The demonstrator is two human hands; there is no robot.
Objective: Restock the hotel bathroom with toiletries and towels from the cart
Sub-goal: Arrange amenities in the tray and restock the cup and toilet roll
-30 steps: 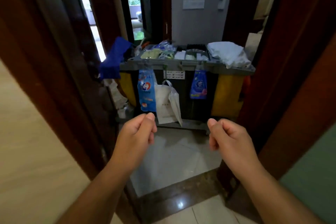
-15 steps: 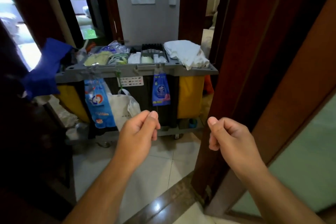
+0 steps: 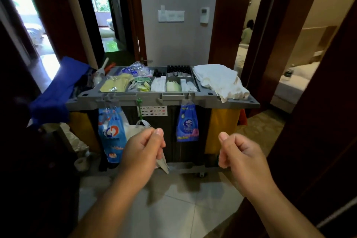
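The cart [image 3: 193,100] stands across the doorway at mid-frame, its grey top tray facing the viewer.

The towels [image 3: 220,81] lie heaped at the tray's right end, one edge hanging over the rim. Judged soft, light and bulky, they are best gathered from beneath with both hands. The toiletries fill the tray's middle compartments: dark bottles [image 3: 178,70] at the back, pale sachets [image 3: 158,84] in front. Judged small and light, the bottles perhaps slippery, they are best pinched singly.

Yellow gloves [image 3: 116,83] sit left of these, and a blue cloth [image 3: 58,91] drapes the cart's left end. A white bag [image 3: 133,131] and a blue packet [image 3: 187,125] hang below the rim. The dark door frame [image 3: 309,102] at right narrows the approach.

The left hand [image 3: 143,152] and right hand [image 3: 243,154], at lower centre, are fisted with thumbs on forefingers. Neither appears to hold anything. The pale corner below the left fist appears to belong to the bag.
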